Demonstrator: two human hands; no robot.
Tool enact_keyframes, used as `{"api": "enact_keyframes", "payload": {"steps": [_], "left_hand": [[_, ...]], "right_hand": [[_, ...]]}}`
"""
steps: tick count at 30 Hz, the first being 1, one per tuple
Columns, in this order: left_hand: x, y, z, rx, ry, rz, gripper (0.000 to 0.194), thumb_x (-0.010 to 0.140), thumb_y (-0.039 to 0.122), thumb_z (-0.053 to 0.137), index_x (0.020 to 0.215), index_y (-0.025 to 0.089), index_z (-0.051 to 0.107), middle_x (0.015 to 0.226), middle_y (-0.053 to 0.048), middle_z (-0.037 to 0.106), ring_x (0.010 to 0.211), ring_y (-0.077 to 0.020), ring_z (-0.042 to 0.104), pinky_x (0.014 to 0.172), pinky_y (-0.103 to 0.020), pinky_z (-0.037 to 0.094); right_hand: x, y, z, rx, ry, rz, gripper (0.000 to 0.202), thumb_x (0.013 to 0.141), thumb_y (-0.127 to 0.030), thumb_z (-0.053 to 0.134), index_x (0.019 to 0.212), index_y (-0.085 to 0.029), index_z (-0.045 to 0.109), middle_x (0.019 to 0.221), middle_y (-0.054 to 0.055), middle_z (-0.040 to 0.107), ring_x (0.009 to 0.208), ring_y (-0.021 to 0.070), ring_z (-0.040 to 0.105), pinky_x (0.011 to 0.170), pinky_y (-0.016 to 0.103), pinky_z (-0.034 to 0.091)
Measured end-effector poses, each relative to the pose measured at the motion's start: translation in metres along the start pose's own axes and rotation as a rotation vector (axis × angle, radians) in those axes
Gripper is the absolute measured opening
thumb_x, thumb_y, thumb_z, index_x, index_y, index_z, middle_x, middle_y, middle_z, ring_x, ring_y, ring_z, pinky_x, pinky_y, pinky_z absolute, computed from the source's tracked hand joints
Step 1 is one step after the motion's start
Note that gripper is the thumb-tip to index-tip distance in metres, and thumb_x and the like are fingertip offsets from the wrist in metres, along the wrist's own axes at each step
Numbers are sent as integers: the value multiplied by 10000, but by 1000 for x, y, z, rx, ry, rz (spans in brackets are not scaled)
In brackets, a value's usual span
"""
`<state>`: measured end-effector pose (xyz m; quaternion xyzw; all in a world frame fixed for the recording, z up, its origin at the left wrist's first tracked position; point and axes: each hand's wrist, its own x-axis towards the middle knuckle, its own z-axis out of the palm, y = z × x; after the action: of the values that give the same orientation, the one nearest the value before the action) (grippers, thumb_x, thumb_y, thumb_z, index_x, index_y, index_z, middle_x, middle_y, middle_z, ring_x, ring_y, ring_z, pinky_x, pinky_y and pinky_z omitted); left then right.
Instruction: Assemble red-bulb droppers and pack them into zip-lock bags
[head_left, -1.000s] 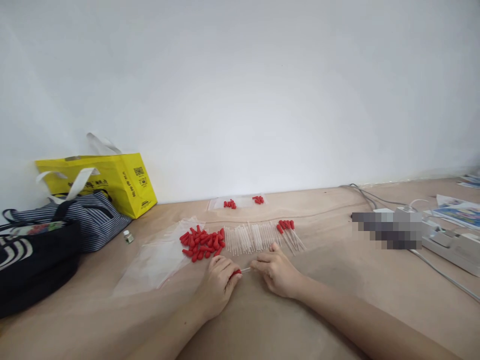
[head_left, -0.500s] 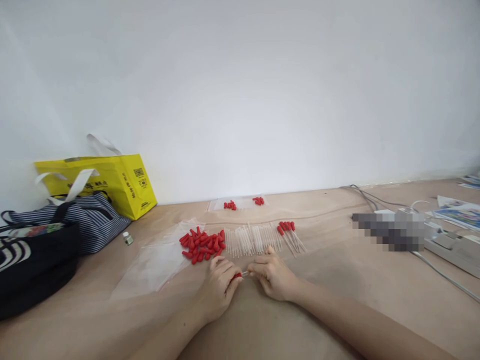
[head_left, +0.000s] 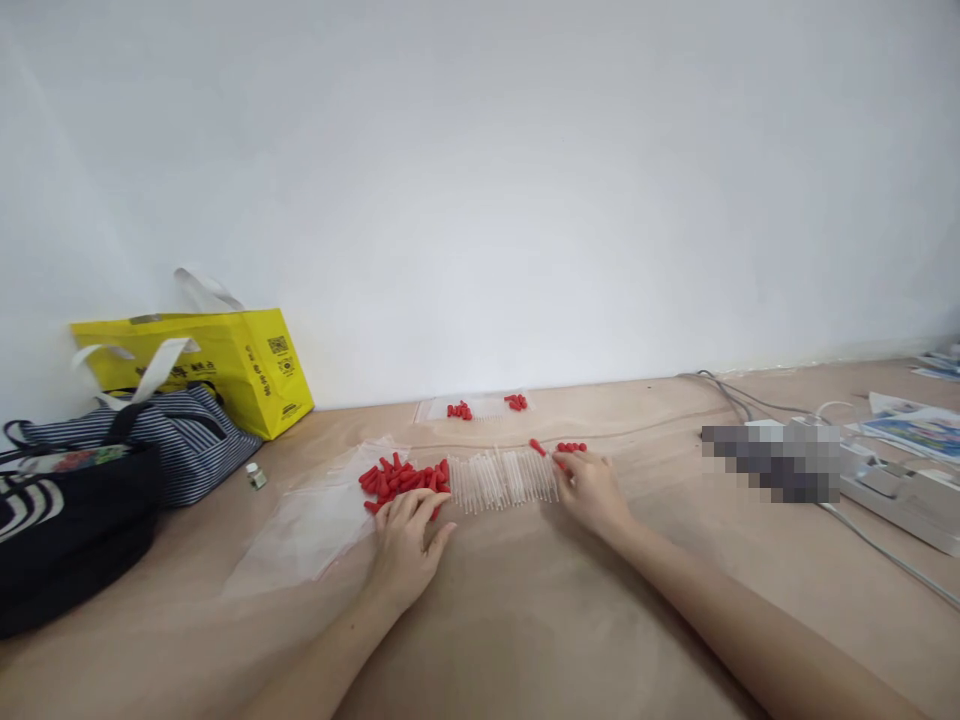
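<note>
My left hand (head_left: 409, 540) rests at the near edge of a pile of red rubber bulbs (head_left: 390, 478), its fingers apart and touching the bulbs. A row of thin clear tubes (head_left: 499, 480) lies to the right of the pile. At the row's right end, my right hand (head_left: 592, 490) pinches a tube with a red bulb (head_left: 537, 447) on its end, which sticks out to the upper left. Several red-capped tubes (head_left: 574, 447) lie just beyond that hand, partly hidden by it.
Clear plastic bags (head_left: 307, 530) lie left of the pile. Another bag with red bulbs (head_left: 459, 411) is by the wall. A small bottle (head_left: 256, 476), yellow bag (head_left: 277, 370) and black bag (head_left: 75, 540) stand left; a power strip (head_left: 900, 500) and cables are right.
My hands have moved apart. My left hand has gone left to the red pile and opened; my right hand has carried a capped tube up and right to the other capped tubes.
</note>
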<state>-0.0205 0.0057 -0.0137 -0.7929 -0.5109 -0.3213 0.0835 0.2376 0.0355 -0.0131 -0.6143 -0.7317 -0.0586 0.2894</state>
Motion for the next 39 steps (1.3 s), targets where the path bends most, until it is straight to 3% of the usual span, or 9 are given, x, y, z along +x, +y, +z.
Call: {"api": "enact_keyframes", "payload": {"steps": [2,6,13,23,28,35,39], "left_hand": [[1,-6,1,34,13,-37,220,720,245,546,938,214,568,896,-52,569,871,-244,516,756,-392,351],[3,-13,4,79,-5,-73,184,711,236,553,890,207,586,843,-45,559,821,-231,532,708,-363,377],[8,-13,4,157,-18,-91,110,695,275,589,770,197,605,771,-29,582,766,-228,539,666,-351,359],[8,-9,2,315,41,-17,126,733,240,520,671,191,618,697,-44,588,717,-231,521,637,-355,322],[3,6,-7,237,65,11,112,748,192,464,686,191,557,703,-37,595,704,-215,520,652,-343,320],[-7,17,-3,-31,-155,30,91,751,155,435,729,188,517,737,-24,600,730,-205,528,657,-341,357],[-7,16,4,-56,-167,-25,127,760,177,455,818,187,568,793,-41,608,767,-214,528,665,-346,379]], "right_hand": [[5,9,1,-48,-2,129,226,803,-203,396,912,-191,594,862,46,629,841,176,527,708,283,251],[8,14,4,-145,-65,212,207,795,-205,395,884,-196,581,848,49,640,844,193,539,702,294,251],[9,15,13,-191,-122,174,207,791,-164,390,877,-183,577,900,69,620,866,194,535,700,290,266],[8,14,15,-198,-76,160,244,806,-276,395,830,-202,626,931,88,593,915,210,487,749,327,276],[18,1,13,-226,-204,229,278,778,-330,407,829,-169,628,955,116,595,943,246,484,763,366,281],[32,-4,18,-245,-265,293,272,748,-280,423,843,-127,627,909,157,616,902,270,522,730,389,306],[32,-5,20,-247,-266,300,268,757,-255,410,847,-125,627,911,163,617,901,263,530,732,387,308]]}}
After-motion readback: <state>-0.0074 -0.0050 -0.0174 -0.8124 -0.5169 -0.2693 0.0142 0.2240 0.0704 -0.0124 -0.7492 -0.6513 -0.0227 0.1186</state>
